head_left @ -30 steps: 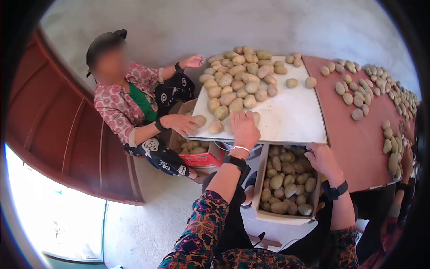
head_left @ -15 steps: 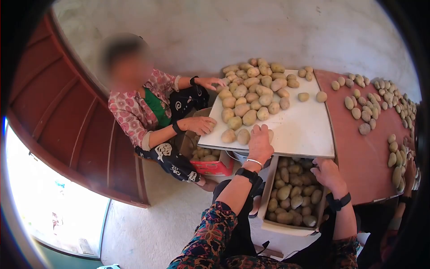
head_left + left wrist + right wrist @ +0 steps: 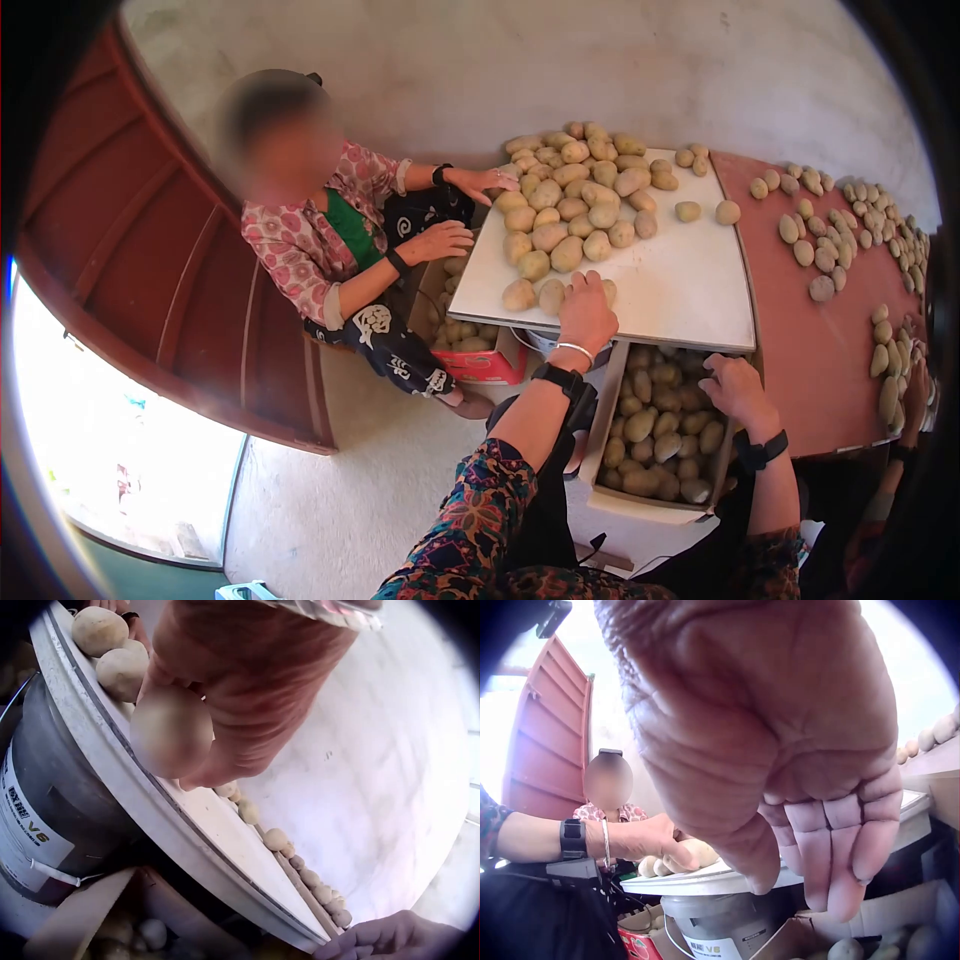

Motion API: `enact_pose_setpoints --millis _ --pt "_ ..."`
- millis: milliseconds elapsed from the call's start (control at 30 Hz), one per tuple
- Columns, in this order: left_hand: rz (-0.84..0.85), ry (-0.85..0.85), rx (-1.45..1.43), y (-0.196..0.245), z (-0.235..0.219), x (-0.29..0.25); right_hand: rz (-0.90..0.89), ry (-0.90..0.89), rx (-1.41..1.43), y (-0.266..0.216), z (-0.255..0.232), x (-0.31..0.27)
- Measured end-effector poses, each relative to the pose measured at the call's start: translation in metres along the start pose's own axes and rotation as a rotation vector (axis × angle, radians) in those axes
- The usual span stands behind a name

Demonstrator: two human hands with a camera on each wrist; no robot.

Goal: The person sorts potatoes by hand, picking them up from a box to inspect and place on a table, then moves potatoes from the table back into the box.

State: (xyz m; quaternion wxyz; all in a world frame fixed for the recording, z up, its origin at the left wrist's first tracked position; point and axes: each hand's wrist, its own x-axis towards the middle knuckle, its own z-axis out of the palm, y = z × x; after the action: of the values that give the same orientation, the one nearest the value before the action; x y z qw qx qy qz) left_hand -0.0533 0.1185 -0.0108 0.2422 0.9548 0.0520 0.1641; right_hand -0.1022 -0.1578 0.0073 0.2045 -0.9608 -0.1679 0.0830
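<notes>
At the front edge of the white board [image 3: 690, 300], my left hand [image 3: 588, 318] has its fingers curled round a potato [image 3: 171, 731], with the thumb against it in the right wrist view. Two loose potatoes [image 3: 551, 296] lie just left of that hand. My right hand [image 3: 738, 388] is held at the board's front right corner, above a carton of potatoes [image 3: 638, 425]; its fingers are loosely bent and hold nothing [image 3: 780, 765]. A large heap of potatoes [image 3: 573, 208] covers the board's back left part.
Across the board's left side sits a person [image 3: 300, 230], hands near a red box [image 3: 480, 367] of potatoes. A grey bucket [image 3: 64, 784] stands under the board. More potatoes lie on the reddish board [image 3: 790, 360] at right, where another person's hand [image 3: 917, 390] shows.
The seated person's nearer hand, on a potato earlier, has drawn back from the board's edge empty. My left hand stays near the front edge; my right has barely moved. The head view has shifted.
</notes>
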Motion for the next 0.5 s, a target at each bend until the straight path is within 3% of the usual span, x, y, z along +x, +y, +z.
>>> enact_pose_setpoints --millis 67,100,167,200,300,500 --pt "-0.011 -0.018 0.001 0.000 -0.003 0.001 -0.040 0.005 0.002 0.000 0.000 -0.001" --pt "-0.030 -0.048 -0.001 0.000 -0.002 0.000 -0.144 0.075 -0.016 0.014 0.012 0.002" --pt "0.083 0.127 0.000 0.004 -0.007 0.002 -0.051 -0.011 0.006 0.001 0.004 -0.004" --pt "0.104 0.137 -0.004 0.004 -0.004 0.004 -0.041 -0.013 0.001 -0.002 -0.004 0.000" --pt "0.000 -0.018 0.048 0.000 0.009 0.005 -0.042 -0.015 -0.043 0.008 0.003 0.002" --pt "0.045 -0.076 0.118 0.002 0.006 0.007 0.003 -0.050 -0.039 0.006 -0.003 -0.002"
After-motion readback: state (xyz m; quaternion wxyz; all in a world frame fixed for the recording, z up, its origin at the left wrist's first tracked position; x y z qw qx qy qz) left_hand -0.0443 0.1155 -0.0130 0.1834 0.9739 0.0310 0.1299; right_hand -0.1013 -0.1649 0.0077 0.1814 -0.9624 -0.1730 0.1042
